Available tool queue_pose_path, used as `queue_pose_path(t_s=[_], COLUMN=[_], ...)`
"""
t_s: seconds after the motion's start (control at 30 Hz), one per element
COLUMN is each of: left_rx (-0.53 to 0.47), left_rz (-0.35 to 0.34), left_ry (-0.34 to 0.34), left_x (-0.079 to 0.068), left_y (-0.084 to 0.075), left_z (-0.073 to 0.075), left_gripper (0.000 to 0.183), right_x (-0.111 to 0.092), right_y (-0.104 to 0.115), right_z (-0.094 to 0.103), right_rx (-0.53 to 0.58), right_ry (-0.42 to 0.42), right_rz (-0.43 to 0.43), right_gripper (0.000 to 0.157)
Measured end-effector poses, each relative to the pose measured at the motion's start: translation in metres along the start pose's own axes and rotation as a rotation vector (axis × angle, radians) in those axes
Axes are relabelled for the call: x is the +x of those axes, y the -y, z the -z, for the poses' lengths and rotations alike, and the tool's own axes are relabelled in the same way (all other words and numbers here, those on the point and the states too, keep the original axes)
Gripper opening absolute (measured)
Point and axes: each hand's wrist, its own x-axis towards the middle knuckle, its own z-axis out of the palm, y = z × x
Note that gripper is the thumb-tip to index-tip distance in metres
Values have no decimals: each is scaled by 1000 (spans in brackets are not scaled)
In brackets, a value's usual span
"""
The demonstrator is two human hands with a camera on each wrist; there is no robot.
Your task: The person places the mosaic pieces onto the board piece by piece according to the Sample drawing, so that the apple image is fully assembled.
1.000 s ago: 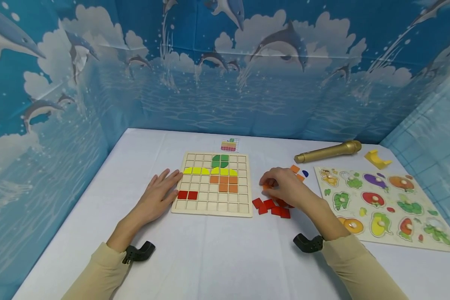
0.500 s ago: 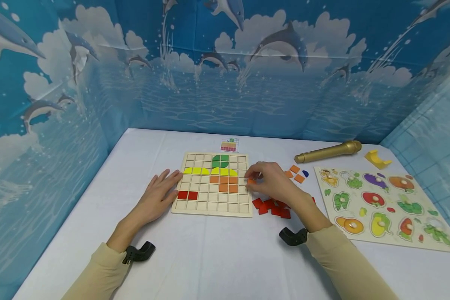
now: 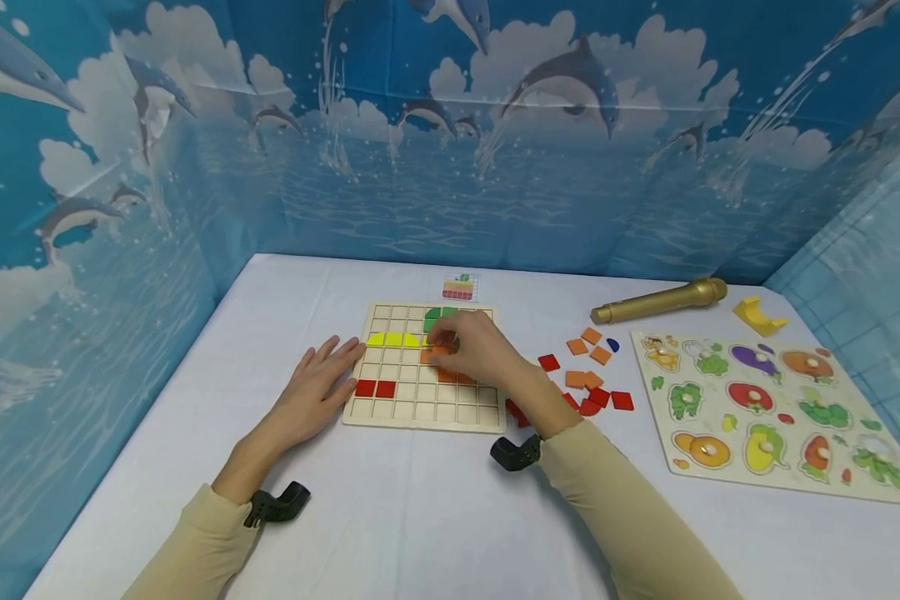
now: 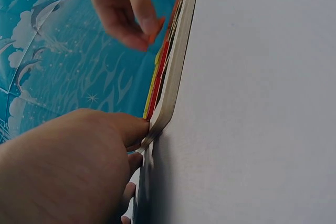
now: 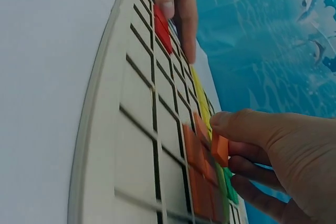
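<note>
A wooden grid board [image 3: 423,417] lies on the white table. My left hand [image 3: 317,393] rests at its left edge, fingers extended and touching the rim. Over the board's upper right part, my right hand [image 3: 483,350] pinches a small orange square tile [image 5: 219,148] between thumb and fingers, just above the grid. Two red tiles [image 3: 375,389] sit side by side at the left of the board. A row of yellow pieces [image 3: 393,339] runs across it, partly hidden by the right hand. Green pieces [image 3: 432,315] sit above, and orange tiles [image 5: 195,166] lie beneath the hand.
Loose red tiles [image 3: 622,401] and orange tiles [image 3: 601,356] are scattered right of the board, with a dark blue piece [image 3: 612,344]. A small picture card [image 3: 459,288] lies behind the board. Further right are a gold microphone [image 3: 660,301], a yellow piece [image 3: 759,317] and a vegetable puzzle [image 3: 776,400].
My right hand has taken an orange tile from the loose pile and moved left with it over the board. The left hand has stayed at the board's edge.
</note>
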Motion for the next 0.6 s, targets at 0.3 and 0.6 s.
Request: queue_pose_path(t_s=[0.3, 0.6], left_rx=[1, -1], left_rz=[6, 7], left_ry=[7, 6], left_x=[0, 0], left_y=[1, 1], left_z=[0, 0], left_gripper=[58, 58], right_x=[21, 22], right_y=[15, 16], right_z=[-24, -33], right_rx=[-4, 32], right_ry=[-14, -44], right_rz=[19, 3], right_gripper=[20, 20])
